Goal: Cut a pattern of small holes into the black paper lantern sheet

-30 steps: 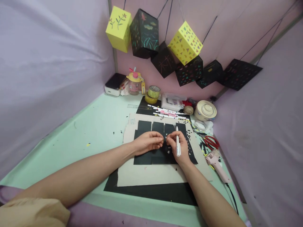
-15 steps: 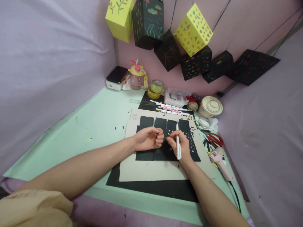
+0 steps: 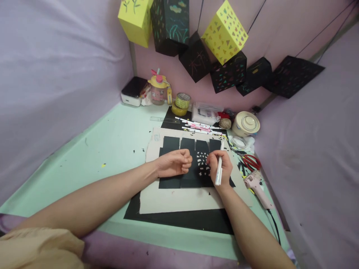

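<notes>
One white pen (image 3: pixel 219 170) is slanting in the right hand (image 3: pixel 225 168), whose fingers are gripping it above the right part of a slotted black paper sheet (image 3: pixel 190 181). Just beside those fingers, a cluster of small cut-outs (image 3: pixel 200 160) is showing. The left hand (image 3: pixel 175 163) is lying over the sheet's left part, its fingers curling closed; whether they are pinching a scrap, I cannot tell. The sheet is sitting flat on a pale cardboard (image 3: pixel 174 200), its front edge falling inside the board's. The cardboard is overlapping a larger black sheet (image 3: pixel 179 220), which is reaching near the front edge of the table (image 3: pixel 106 138). Leftward, a wide stretch of table is offering room, with scraps (image 3: pixel 103 165) dotting it. Rightward, space is narrowing: red-handled scissors (image 3: pixel 251 162) and a glue gun (image 3: pixel 258 190) are lying between board and purple cloth wall (image 3: pixel 308 168). Marker pens (image 3: pixel 198 127) are lining the back.
</notes>
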Demonstrator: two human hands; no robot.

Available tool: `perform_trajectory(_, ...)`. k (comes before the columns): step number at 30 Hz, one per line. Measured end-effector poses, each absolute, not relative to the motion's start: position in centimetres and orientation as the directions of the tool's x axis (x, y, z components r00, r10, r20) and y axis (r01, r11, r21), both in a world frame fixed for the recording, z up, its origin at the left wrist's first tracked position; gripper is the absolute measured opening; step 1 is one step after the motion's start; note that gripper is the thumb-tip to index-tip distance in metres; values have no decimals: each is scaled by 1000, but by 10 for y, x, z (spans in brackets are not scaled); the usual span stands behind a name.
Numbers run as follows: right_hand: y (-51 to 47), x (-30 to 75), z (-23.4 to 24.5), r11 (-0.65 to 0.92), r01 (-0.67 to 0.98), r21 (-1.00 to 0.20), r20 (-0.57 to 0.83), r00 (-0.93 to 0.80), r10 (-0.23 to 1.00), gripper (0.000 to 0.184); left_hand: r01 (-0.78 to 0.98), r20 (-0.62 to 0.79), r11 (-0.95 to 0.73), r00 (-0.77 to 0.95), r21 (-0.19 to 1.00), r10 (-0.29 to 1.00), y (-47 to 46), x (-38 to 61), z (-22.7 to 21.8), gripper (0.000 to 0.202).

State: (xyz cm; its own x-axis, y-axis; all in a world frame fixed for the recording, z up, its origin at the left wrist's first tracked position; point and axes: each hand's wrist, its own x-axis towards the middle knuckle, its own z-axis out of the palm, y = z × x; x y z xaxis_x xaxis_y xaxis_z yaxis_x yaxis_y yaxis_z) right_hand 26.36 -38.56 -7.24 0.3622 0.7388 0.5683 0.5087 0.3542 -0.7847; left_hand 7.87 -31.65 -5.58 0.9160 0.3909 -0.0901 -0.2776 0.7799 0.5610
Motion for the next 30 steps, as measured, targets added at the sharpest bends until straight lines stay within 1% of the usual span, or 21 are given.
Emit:
perform_trajectory(2,-384,265,-70,352,510,-785,574,385,722,15,-282,-90,774,913,568,398,-316,79,-56,22)
perform_trajectory(4,-384,265,-69,354,510,-784,576,387,720,15,-283,-95,770,910,572,405,-316,79,-57,23)
perform_trajectory(13,-385,263,-75,329,457,-826,517,384,765,17,-306,-99,763,896,569,433,-314,80,-63,32)
perform_trajectory(16,-386,263,-75,330,420,-846,495,384,779,16,-301,-99,761,897,574,430,-315,80,-63,31)
perform_trajectory(20,-386,262,-75,338,405,-850,487,356,798,16,-275,-104,759,906,591,410,-316,80,-62,28)
perform_trajectory(23,-386,262,-78,308,407,-860,458,348,818,18,-255,-105,749,912,611,397,-316,80,-62,25)
perform_trajectory(26,-385,263,-82,278,417,-865,429,329,841,19,-233,-96,736,922,636,375,-317,79,-63,26)
perform_trajectory(30,-383,262,-83,221,478,-850,350,200,915,19,-146,-92,723,956,675,279,-318,76,-64,26)
